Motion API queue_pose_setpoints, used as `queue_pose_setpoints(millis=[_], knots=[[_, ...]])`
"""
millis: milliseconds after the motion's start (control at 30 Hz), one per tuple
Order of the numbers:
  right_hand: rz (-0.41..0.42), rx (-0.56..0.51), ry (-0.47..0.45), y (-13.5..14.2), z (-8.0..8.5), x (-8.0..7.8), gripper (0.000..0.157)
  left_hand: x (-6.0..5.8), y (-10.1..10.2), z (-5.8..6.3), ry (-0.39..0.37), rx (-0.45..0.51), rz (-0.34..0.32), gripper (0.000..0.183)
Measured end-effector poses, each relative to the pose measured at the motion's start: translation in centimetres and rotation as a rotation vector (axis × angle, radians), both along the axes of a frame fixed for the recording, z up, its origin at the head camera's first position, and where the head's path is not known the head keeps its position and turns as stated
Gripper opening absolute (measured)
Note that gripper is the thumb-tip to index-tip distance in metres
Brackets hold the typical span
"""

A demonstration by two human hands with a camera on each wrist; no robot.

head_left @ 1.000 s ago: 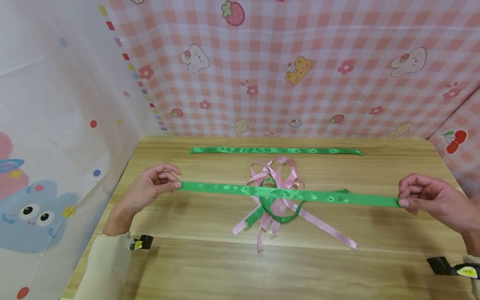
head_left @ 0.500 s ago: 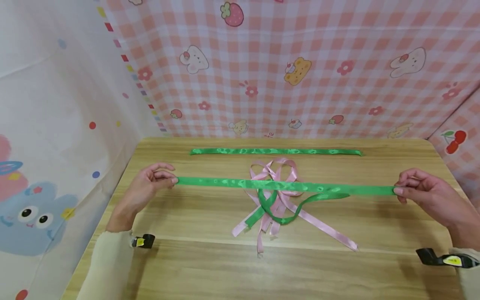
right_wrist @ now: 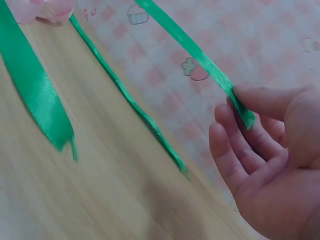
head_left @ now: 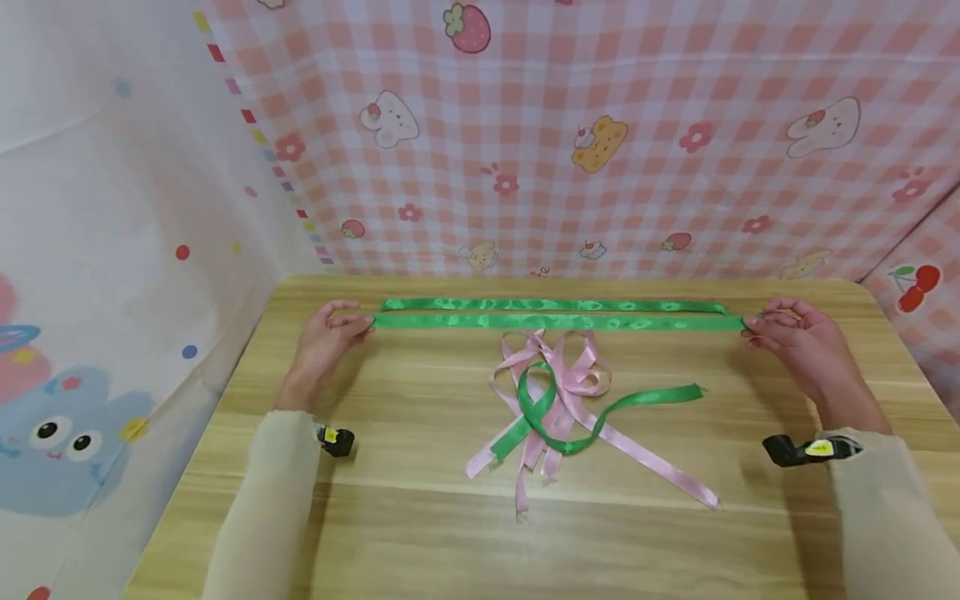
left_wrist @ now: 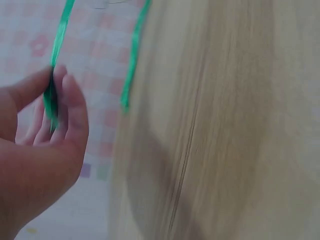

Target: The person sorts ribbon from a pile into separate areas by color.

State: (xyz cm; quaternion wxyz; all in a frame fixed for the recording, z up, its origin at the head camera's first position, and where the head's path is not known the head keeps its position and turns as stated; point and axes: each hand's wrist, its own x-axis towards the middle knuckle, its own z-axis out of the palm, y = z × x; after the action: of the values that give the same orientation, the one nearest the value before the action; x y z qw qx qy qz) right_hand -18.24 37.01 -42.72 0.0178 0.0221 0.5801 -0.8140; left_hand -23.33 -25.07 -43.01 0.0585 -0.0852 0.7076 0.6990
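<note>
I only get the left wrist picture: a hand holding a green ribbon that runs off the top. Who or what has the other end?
Observer: The person's right hand pinches the held ribbon there.
Visitor: Is there any colour besides green lying about?
Observer: Yes, the head view shows a tangle of pink ribbons.
Visitor: Anything on top of it?
Observer: A curled green ribbon lies across it.
</note>
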Motion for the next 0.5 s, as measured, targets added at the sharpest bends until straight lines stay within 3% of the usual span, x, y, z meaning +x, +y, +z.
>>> queue_pose_setpoints(millis=[100,200,400,500], knots=[[-0.045,0.014,-0.010,-0.4,-0.4,-1.4,0.018,-1.1,0.6,-0.6,0.001,-0.096,0.072,0.042],[-0.122,0.059,-0.033,-1.1,-0.9,-2.8,0.019,-2.1,1.2,-1.4,0.004,-0.130,0.137,0.045],[-0.315,0.146,-0.156,-2.5,-2.1,-5.0,0.027,-3.8,2.4,-2.9,-0.028,0.002,0.292,0.041],[-0.371,0.206,-0.239,-2.9,-2.7,-5.5,0.029,-4.3,3.0,-3.5,-0.045,0.011,0.351,0.038]])
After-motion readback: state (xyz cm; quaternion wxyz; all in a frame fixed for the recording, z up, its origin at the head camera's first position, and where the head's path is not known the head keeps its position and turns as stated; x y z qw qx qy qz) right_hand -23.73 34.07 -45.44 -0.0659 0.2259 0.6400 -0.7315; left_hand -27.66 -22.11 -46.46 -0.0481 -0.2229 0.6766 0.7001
